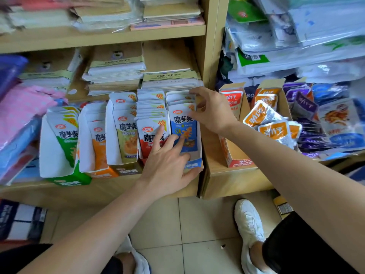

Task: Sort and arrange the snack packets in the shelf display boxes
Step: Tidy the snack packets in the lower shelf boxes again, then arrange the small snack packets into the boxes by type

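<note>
Five display boxes of snack packets stand in a row on the lower shelf: green (59, 165), orange (98, 155), olive (126, 169), red (148, 119) and blue (195, 163). My left hand (167, 161) lies over the blue box's front. Its straight fingers press on the front blue packet (187, 125) and the front red packet (147, 135), and its thumb lies along the box's front edge. My right hand (211, 109) reaches in from the right, with thumb and fingers curled round the rear blue packets (177, 98) at their right edge.
On the right shelf an orange-red carton (232, 103) stands beside a cardboard box with loose orange packets (270, 125) and purple packets (302, 107). Stacks of paper envelopes (116, 72) sit behind the boxes. Plastic-wrapped goods fill both sides. My white shoes (250, 224) are on the tiled floor.
</note>
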Demonstrator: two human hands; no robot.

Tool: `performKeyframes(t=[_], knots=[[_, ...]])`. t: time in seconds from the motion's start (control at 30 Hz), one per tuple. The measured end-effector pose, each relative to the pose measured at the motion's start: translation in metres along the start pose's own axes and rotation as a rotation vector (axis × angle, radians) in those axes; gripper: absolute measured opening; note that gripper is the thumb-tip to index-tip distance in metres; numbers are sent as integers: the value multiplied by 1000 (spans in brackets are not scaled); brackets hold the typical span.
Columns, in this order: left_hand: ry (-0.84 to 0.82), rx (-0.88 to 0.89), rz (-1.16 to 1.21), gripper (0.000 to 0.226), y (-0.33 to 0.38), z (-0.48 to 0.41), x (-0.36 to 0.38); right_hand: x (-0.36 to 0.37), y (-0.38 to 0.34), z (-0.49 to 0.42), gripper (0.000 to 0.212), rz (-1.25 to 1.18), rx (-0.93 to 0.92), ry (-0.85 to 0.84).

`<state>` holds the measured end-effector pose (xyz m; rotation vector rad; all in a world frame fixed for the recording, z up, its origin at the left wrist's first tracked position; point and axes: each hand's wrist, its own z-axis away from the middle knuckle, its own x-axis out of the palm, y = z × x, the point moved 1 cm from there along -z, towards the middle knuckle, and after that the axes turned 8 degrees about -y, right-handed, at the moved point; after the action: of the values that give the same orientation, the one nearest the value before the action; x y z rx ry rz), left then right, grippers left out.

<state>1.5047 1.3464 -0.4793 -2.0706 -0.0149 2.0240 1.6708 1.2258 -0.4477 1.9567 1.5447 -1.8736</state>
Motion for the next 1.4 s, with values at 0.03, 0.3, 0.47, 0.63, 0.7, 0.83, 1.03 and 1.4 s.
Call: performKeyframes(t=[0.03, 0.3, 0.47, 0.63, 0.7, 0.83, 1.03, 1.4], knots=[[8, -2, 5, 59, -1, 0, 1, -1, 1, 2, 59, -22, -3, -20], [90, -34, 80, 40, -4, -4, 1, -49, 2, 56, 36, 104, 16, -44], [171, -62, 129, 35, -1, -7, -9, -66, 13, 103, 17, 159, 97, -94], [308, -1, 309, 30, 6, -17, -31, -72, 22, 142, 17, 138, 154, -80], [327, 96, 416, 34, 15, -23, -35, -74, 25, 159, 17, 144, 162, -34], [201, 278, 441, 41, 45, -39, -30, -73, 31, 177, 28, 175, 192, -41], [93, 305, 225, 34, 62, -68, -12, -63, 32, 180, 45, 264, 140, -188], [12, 177, 401, 22, 69, -63, -26, -110, 79, 170, 48, 276, 251, 166]])
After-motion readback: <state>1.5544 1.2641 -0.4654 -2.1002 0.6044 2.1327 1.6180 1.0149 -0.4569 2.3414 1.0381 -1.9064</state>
